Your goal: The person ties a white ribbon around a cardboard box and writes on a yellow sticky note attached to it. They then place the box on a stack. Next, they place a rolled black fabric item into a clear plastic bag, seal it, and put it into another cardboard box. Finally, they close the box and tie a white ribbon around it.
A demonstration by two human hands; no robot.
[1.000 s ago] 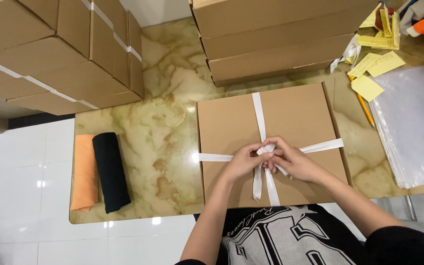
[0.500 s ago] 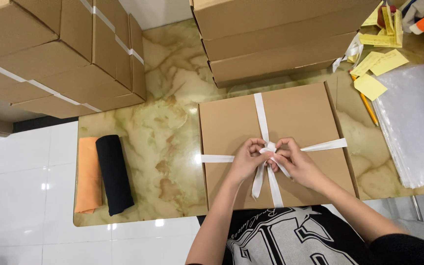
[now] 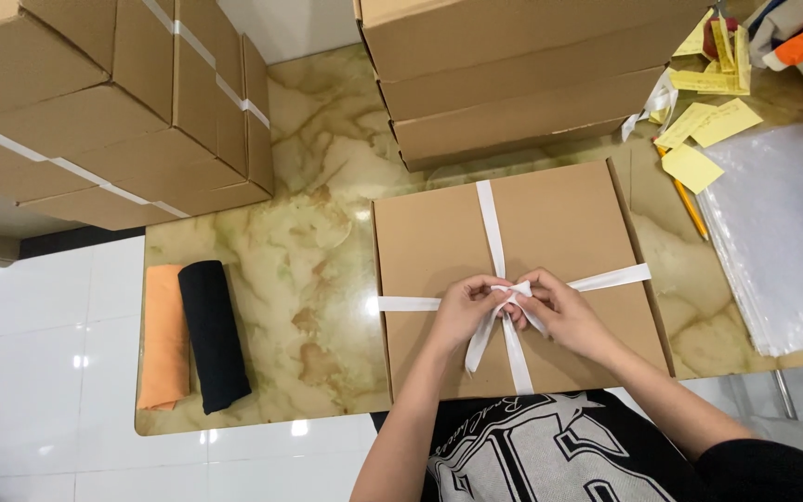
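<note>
Both your hands meet at the middle of the box [image 3: 513, 279] on the desk [image 3: 318, 270]: left hand [image 3: 465, 311] and right hand [image 3: 559, 311] each pinch the white ribbon [image 3: 489, 218] where it crosses. Slacken either pinch and the knot could loosen, letting the bands slide off-centre.

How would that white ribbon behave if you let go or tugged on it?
The white ribbon is probably floppy: its loose tails droop below the knot that the left hand and right hand pinch. It looks smooth, so it may slide on the flat cardboard box. Likely very light.
</note>
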